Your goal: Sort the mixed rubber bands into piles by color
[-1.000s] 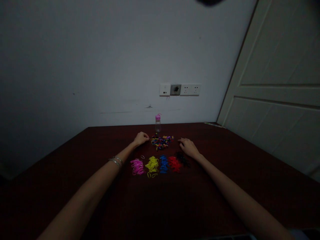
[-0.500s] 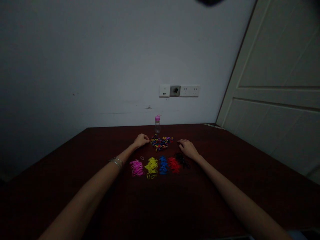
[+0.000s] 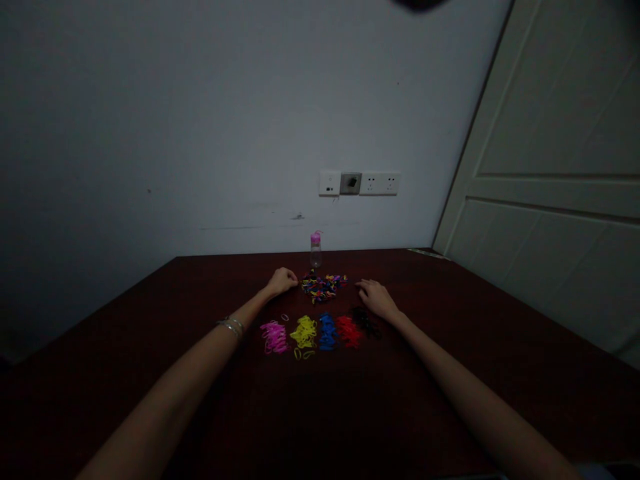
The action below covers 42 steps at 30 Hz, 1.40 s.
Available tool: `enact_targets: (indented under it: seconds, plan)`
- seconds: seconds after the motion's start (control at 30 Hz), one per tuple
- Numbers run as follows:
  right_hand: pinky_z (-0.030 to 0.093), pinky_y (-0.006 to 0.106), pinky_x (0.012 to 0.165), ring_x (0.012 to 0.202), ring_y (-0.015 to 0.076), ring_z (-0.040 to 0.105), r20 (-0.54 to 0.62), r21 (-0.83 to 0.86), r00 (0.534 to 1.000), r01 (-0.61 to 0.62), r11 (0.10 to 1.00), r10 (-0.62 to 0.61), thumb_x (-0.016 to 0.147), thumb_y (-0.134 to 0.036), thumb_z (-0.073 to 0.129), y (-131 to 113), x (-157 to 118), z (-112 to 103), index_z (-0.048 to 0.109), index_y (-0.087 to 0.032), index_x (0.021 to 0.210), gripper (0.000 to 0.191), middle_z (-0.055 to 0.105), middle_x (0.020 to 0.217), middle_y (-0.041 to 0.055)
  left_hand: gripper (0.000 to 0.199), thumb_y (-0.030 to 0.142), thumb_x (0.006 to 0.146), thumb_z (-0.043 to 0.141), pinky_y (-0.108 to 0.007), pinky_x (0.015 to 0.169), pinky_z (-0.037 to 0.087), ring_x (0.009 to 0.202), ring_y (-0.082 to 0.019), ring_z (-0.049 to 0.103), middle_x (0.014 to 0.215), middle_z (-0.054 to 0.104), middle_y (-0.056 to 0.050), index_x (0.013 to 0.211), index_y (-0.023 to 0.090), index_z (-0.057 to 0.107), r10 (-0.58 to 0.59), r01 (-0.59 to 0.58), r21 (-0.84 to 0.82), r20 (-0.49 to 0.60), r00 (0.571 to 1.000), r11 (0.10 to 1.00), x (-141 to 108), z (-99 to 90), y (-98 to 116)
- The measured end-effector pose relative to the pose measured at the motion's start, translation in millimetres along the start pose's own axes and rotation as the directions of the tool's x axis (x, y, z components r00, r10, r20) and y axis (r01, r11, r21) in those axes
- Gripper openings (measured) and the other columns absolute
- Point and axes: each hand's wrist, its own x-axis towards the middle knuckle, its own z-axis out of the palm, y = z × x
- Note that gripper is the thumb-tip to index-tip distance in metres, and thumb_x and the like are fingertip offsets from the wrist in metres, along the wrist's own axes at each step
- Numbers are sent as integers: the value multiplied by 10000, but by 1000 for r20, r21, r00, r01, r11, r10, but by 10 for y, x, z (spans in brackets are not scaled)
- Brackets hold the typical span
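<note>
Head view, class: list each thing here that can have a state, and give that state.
Bottle: upright, pink lid on
Mixed-colour heap: loosely spread
Pink bands: piled
Yellow bands: piled, two lying loose
Blue bands: piled
Red bands: piled
Black bands: piled
Left hand: fingertips together, grip unclear
Right hand: palm down, visibly holding nothing
Double socket: nothing plugged in

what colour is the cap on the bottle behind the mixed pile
The cap is pink; the head view shows it best.
</note>
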Motion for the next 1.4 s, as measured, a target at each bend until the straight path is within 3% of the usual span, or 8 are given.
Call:
enact_targets:
  seconds: [0.2,0.4,0.5,0.8,1.0,1.1,1.3,1.4]
  plan:
    - [346,347,1025,1210,224,480,-12,-2,1000,9,1000,-9,880,-220,383,9,6,5,616,-141,1176,384,559,1277,128,146,181,626,587,-222,586,394,599,-127,543,624,642,-31,662,107,709,132,-125,-75,88,987,989,-101,73,392]
    - [345,334,1024,1202,211,486,-9,-9,1000,6,1000,-6,871,-211,389,24,23,34,612,-148,1180,387,562,1277,115,161,170,613,587,-195,533,354,571,-104,513,607,616,-7,702,108,706,297,-232,-207,382,875,950,-330,315,814]
    - [342,335,1024,1207,211,480,-6,0,1000,-4,1000,4,875,-222,391,18,20,33,611,-156,1181,383,558,1283,108,161,159,614,590,-188,521,343,561,-97,502,597,601,1,717,112,704,339,-262,-228,443,830,938,-377,379,864]
    - [332,343,1029,1210,217,476,-10,12,1000,-2,1000,2,880,-224,385,6,15,23,608,-154,1184,383,558,1281,117,142,156,615,604,-186,533,351,571,-95,505,622,620,0,709,126,707,397,-328,-225,498,771,918,-408,429,920]
    - [342,351,1019,1193,229,489,-18,14,1000,1,1000,-1,873,-212,388,-8,9,17,618,-149,1172,382,559,1276,127,174,236,628,640,-193,555,362,602,-106,525,650,648,-12,737,129,724,376,-280,-258,505,777,925,-384,385,898]
    - [343,350,1019,1201,225,483,-5,15,1000,-13,1000,13,874,-218,389,-8,12,11,613,-158,1180,384,553,1285,122,198,289,647,637,-200,572,370,623,-115,535,663,655,-23,718,123,720,336,-220,-293,444,830,930,-325,326,817]
    - [345,334,1020,1195,213,493,-6,11,1000,7,1000,-7,875,-221,385,2,19,9,617,-149,1173,384,566,1270,121,357,412,744,519,-209,487,311,489,-91,438,504,541,0,607,113,658,109,-68,-291,126,986,954,-158,102,432]
    - [348,341,1018,1188,216,499,-9,15,1000,11,1000,-11,870,-214,389,14,27,30,621,-145,1164,382,573,1259,128,380,424,755,486,-210,477,302,470,-92,422,469,499,11,606,116,650,-20,5,-251,-57,998,968,-96,-30,138]
